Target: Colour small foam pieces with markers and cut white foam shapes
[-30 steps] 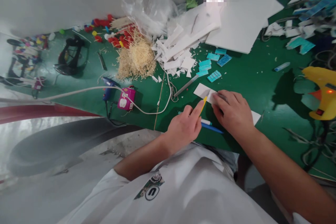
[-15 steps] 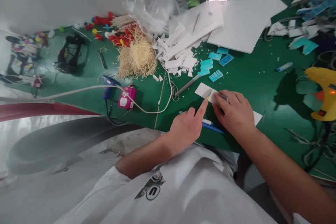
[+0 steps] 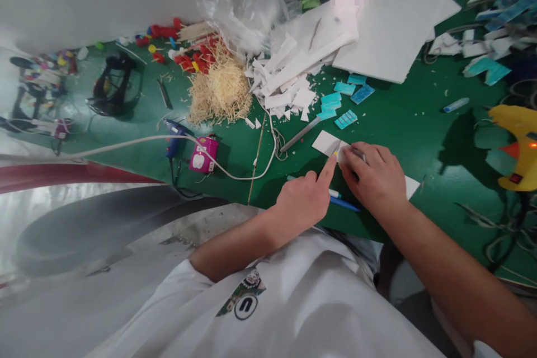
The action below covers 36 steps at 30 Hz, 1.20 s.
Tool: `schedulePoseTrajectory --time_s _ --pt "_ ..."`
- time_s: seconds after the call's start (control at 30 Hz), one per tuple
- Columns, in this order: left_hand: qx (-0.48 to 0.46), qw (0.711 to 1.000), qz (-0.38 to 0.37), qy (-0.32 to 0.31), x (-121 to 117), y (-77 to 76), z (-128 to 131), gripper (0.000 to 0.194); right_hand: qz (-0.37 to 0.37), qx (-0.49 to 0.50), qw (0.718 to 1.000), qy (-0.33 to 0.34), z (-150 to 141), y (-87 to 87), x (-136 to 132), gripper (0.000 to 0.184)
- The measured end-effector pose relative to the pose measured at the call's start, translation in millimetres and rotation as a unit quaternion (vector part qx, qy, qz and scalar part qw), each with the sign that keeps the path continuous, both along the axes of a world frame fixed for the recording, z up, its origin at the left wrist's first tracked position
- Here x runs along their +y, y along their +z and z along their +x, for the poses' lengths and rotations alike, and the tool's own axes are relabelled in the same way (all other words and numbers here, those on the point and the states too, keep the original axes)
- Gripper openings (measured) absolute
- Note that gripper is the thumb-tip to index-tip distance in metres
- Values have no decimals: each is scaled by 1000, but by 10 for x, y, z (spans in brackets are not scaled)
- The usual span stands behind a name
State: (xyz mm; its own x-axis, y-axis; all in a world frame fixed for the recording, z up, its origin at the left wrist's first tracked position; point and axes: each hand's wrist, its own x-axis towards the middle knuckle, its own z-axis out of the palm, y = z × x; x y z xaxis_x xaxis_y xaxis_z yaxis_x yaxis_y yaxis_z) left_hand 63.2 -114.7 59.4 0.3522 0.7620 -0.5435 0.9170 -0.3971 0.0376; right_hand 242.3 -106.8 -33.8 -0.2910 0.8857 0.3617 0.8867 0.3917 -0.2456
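A small white foam board piece [image 3: 326, 142] lies flat on the green table. The stretched index finger of my left hand [image 3: 304, 198] presses on it, the other fingers curled in; a tiny yellow spot shows at the fingertip. My right hand [image 3: 373, 176] is closed around a slim grey tool [image 3: 358, 152] at the piece's right end. The tool's tip is hidden, so its kind is unclear. Beneath my hands lie a blue pen [image 3: 346, 203] and a white marker [image 3: 334, 193]. Another white piece [image 3: 411, 187] pokes out beside my right wrist.
Blue-painted pieces [image 3: 346, 119] and a grey stick-like tool [image 3: 300, 135] lie beyond my hands. White scraps [image 3: 289, 86], wood shavings [image 3: 222, 89] and large white sheets [image 3: 390, 28] fill the back. A yellow glue gun [image 3: 518, 145] stands right; a blue glue gun [image 3: 173, 137] and pink box [image 3: 204, 155] lie left.
My left hand has shifted slightly right and up, its index finger still on the white piece. The right hand keeps nearly the same place and grip.
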Motion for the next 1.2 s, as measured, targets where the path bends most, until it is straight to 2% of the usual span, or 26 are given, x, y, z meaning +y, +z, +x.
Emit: schedulePoseTrajectory --time_s 0.23,0.83,1.0,1.2 --pt "8 1000 7 -3 -6 47 -29 69 7 11 1000 5 -6 -11 14 28" --pt "-1 1000 12 -18 -29 51 -59 68 -15 52 998 17 33 -64 32 31" --pt "-6 1000 14 -14 -64 94 -107 67 0 48 999 5 8 -55 32 26" --pt "-33 999 29 -21 -144 83 -205 67 -8 49 999 5 3 -65 28 27"
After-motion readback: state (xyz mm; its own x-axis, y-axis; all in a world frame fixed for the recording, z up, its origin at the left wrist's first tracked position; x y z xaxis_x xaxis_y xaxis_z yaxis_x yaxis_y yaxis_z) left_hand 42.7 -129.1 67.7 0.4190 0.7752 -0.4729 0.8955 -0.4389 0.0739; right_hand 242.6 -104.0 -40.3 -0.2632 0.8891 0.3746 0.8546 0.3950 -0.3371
